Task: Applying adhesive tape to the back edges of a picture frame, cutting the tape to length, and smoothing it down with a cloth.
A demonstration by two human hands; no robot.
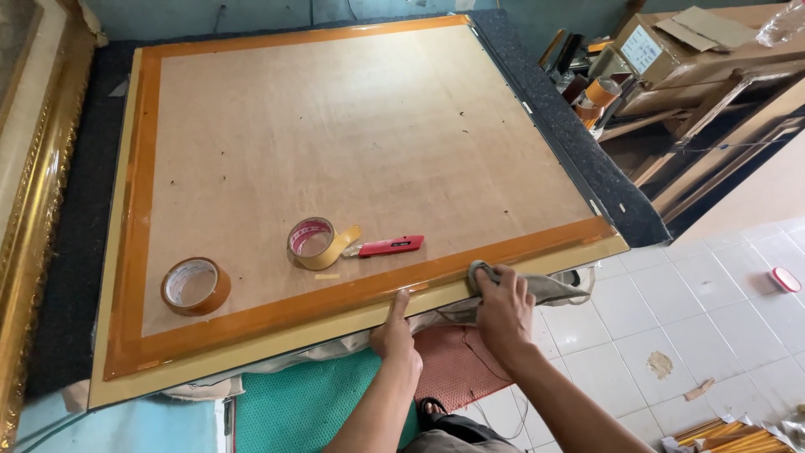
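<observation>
White floor tiles (713, 319) spread out to the right, catching soft daylight. Behind the dark carpeted workbench (579, 143), wooden shelves (713, 126) hold cardboard boxes (671, 42). An ornate gold picture frame (33, 184) leans at the left edge, beside a pale teal wall (168, 13).

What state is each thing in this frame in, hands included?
Backing board: lying flat, edges taped in brown.
Brown tape roll: lying flat on the board, untouched.
Second tape roll: tilted, a loose end sticking out.
Red cutter: lying flat on the board; blade not discernible.
Grey cloth: bunched under the right hand, pressed on the taped edge.
Left hand: empty, forefinger pressed on the near edge.
</observation>
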